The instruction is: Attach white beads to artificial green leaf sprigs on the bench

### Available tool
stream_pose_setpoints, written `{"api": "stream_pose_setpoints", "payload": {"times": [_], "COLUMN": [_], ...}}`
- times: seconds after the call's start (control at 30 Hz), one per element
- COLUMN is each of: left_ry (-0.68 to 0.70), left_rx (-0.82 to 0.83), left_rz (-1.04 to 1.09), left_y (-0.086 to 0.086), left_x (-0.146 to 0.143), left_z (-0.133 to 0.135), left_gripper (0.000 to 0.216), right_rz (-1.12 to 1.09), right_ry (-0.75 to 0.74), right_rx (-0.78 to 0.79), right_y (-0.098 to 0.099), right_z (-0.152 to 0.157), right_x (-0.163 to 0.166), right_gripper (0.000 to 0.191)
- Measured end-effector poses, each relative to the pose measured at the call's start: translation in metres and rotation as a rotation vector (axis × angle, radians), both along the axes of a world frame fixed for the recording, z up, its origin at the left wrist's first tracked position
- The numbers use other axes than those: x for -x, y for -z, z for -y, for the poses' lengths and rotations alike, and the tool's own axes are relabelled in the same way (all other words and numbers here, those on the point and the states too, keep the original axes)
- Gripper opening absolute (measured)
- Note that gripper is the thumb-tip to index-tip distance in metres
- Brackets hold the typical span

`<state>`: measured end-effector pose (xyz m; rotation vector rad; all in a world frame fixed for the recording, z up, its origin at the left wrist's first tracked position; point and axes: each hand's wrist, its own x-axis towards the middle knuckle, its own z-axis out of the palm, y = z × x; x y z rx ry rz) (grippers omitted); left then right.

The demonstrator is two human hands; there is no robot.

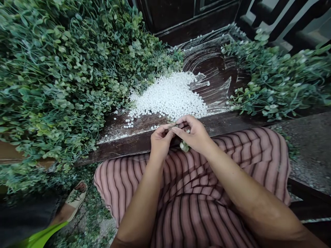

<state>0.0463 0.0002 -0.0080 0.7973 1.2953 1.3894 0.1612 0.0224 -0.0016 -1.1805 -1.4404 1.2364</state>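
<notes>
Left hand [160,141] and right hand [193,134] meet fingertip to fingertip, pinched together on a small leafy sprig [184,146]; no writing legible.

A great heap of leafy green sprigs [51,75] fills the left side, spilling over the edge of a dark wooden board [129,144] and down to the ground. A smaller heap of the same greenery [279,79] lies on the right. Between them a pile of small white pellets [170,96] sits on the board, with loose ones scattered near it and white dust smeared in arcs across the wood behind. Pink cloth with dark stripes [196,199] covers the lap below. At lower left a foot in a pale sandal [74,198] rests among the fallen leaves, beside a bright green strip [43,236].
</notes>
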Motion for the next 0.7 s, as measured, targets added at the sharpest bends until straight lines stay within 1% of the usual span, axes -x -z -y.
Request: {"api": "stream_pose_setpoints", "payload": {"times": [0.1,0.2,0.23,0.3,0.4,0.47,0.53,0.6,0.7], "left_ry": [-0.018,-0.027,-0.020,0.018,0.033,-0.019,-0.024,0.027,0.098], "left_rx": [-0.035,-0.075,-0.088,-0.102,-0.091,-0.032,0.047,0.083,0.053], "left_rz": [-0.046,-0.098,-0.127,-0.222,-0.520,-0.765,-0.950,-1.074,-1.174], "left_y": [0.005,0.008,0.007,0.005,-0.002,-0.005,-0.006,-0.003,0.001], "left_x": [-0.004,-0.006,-0.004,0.004,0.030,0.050,0.065,0.070,0.066], "left_z": [-0.001,-0.001,0.000,0.000,-0.001,-0.004,-0.008,-0.012,-0.019], "left_gripper": [0.030,0.035,0.035,0.036,0.025,0.015,0.014,0.015,0.015], "right_rz": [0.018,0.014,0.016,0.025,0.019,-0.011,-0.023,0.006,0.063], "right_ry": [0.003,0.000,-0.002,-0.006,-0.008,-0.001,0.006,0.012,0.015], "right_rx": [-0.025,-0.101,-0.119,-0.108,-0.036,-0.018,-0.019,-0.032,-0.064], "right_y": [0.002,0.003,0.003,0.005,0.009,0.011,0.013,0.015,0.015], "right_z": [0.004,0.005,0.005,0.003,0.001,0.000,-0.001,-0.001,0.000], "right_x": [0.005,0.006,0.006,0.005,0.002,0.002,0.002,0.003,0.005], "right_gripper": [0.016,0.013,0.012,0.017,0.022,0.023,0.023,0.023,0.022]}}
